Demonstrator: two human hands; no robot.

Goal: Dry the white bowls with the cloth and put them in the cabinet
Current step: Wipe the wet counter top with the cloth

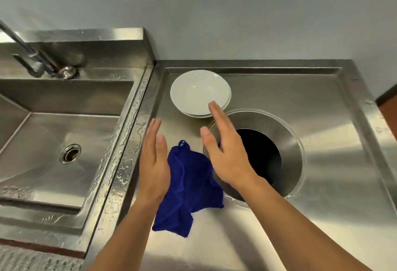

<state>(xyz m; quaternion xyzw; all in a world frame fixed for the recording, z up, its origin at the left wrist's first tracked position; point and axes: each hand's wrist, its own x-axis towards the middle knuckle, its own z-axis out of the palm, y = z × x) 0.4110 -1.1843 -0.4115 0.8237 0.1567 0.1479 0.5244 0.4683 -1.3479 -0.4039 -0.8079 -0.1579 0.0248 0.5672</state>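
Observation:
A small stack of white bowls (197, 92) sits on the steel counter near its back edge, with water drops on the top bowl. A crumpled blue cloth (189, 187) lies on the counter nearer to me. My left hand (153, 161) hovers flat and empty at the cloth's left side, fingers pointing away from me. My right hand (225, 148) is empty too, fingers spread, above the cloth's right side, with its fingertips over the near rim of the bowls. Neither hand holds anything.
A round waste hole (285, 142) with a sloping steel collar opens in the counter right of the cloth, partly under my right hand. A wet steel sink (53, 146) with a drain lies to the left, its tap (32, 56) at the back. A grey wall stands behind.

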